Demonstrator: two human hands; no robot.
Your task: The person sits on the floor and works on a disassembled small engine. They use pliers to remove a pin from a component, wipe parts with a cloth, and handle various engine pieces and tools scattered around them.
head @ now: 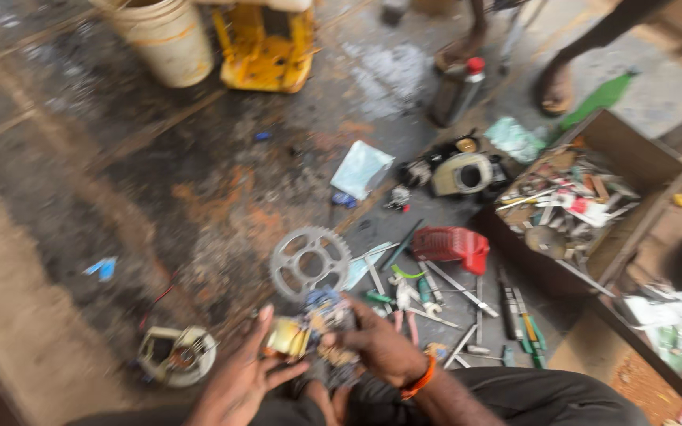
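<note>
At the bottom centre of the frame both hands meet over a small cluttered part (317, 327) — a blurred bundle with yellow, blue and grey pieces. The left hand (238, 383) comes up from the lower edge with fingers spread and its fingertips against the yellow side of the part. The right hand (376, 343), wearing an orange wristband (420, 379), curls over the part from the right and grips it. The picture is smeared by motion, so finer detail of the part cannot be told.

Just above the hands a grey toothed sprocket (307, 263) lies flat on the stained concrete floor (120, 181). To its right, loose tools are scattered — screwdrivers and spanners (467, 304) — beside a red plastic cover (453, 246). At the lower left sits a round coil-wound piece (177, 355) in a pale housing. A pale plastic bag (361, 168) lies near the centre, with a cream and black engine part (459, 172) to its right. An open wooden box (633, 158) full of odds and ends fills the right side. At the top stand a white bucket (167, 39) and a yellow machine body (266, 47); another person's sandalled foot (554, 91) shows at the upper right.
</note>
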